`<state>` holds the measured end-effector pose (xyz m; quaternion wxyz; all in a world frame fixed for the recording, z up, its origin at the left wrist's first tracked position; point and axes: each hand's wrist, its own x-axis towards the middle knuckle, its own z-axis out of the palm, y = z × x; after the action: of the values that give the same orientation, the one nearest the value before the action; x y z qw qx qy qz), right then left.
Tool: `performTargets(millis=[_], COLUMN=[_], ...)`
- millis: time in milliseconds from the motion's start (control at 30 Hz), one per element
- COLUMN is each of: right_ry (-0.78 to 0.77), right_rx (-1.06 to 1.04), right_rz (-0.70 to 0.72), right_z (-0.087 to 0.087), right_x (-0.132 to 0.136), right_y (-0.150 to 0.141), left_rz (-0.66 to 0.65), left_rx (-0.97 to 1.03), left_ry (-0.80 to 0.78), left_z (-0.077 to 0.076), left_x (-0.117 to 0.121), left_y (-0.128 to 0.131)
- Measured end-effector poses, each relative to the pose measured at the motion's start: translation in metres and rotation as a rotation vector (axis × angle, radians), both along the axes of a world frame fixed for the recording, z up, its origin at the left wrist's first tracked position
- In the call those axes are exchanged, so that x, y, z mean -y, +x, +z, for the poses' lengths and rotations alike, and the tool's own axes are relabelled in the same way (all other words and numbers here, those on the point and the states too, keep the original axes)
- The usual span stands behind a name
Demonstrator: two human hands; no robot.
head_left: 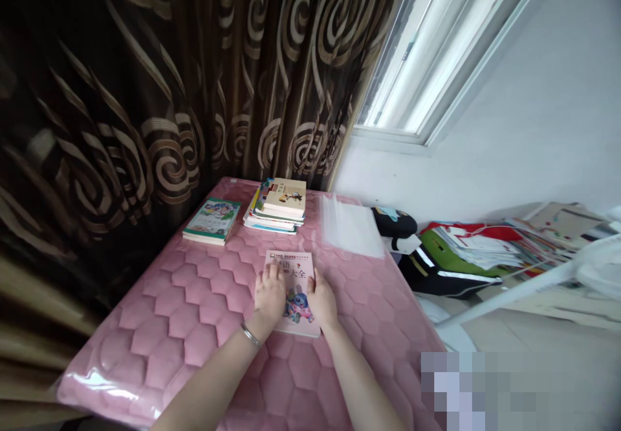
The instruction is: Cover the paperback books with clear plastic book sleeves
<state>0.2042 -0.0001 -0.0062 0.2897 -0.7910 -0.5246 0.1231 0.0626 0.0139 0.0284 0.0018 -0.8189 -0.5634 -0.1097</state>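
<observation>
A pale pink book with Chinese print and a blue and pink cartoon picture on its cover lies on the quilted pink surface in front of me. My left hand rests flat on the left part of the cover, fingers slightly apart; a silver bangle circles that wrist. On the opposite side, my right hand grips the book's right edge, its thumb by the cover; part of its fingers is hidden. Further off stands a stack of several books. Left of it lies a small pile of green-edged books.
Clear plastic covers the pink mattress-like surface. Translucent sheets lie at its far right. Beyond that edge are a dark and green bag, piled papers and a pale slanted bar. A patterned curtain hangs behind.
</observation>
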Motion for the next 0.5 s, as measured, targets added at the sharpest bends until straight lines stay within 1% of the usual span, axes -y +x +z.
performTargets(millis=[67, 100, 200, 267, 333, 400, 500], right_ry=[-0.002, -0.008, -0.048, -0.085, -0.115, -0.137, -0.165], right_rx=[0.023, 0.035, 0.069, 0.096, 0.119, 0.124, 0.125], right_rz=[0.002, 0.002, 0.011, 0.020, 0.027, 0.033, 0.055], right_z=[0.000, 0.001, 0.005, 0.008, 0.012, 0.016, 0.021], right_x=[-0.001, -0.001, -0.001, -0.001, -0.001, -0.002, -0.003], right_y=[0.001, 0.002, 0.001, 0.000, -0.002, -0.002, -0.002], left_rz=[-0.126, -0.165, -0.207, -0.226, -0.211, -0.162, -0.094], left_rx=[0.004, 0.008, 0.025, 0.037, 0.041, 0.042, 0.052], left_ry=[-0.053, -0.076, -0.099, -0.103, -0.123, -0.145, -0.156], left_z=[-0.004, -0.005, -0.009, -0.010, -0.009, -0.008, -0.008], left_x=[-0.004, -0.007, -0.019, -0.029, -0.039, -0.048, -0.054], left_y=[0.010, 0.015, 0.020, 0.015, 0.005, -0.007, -0.020])
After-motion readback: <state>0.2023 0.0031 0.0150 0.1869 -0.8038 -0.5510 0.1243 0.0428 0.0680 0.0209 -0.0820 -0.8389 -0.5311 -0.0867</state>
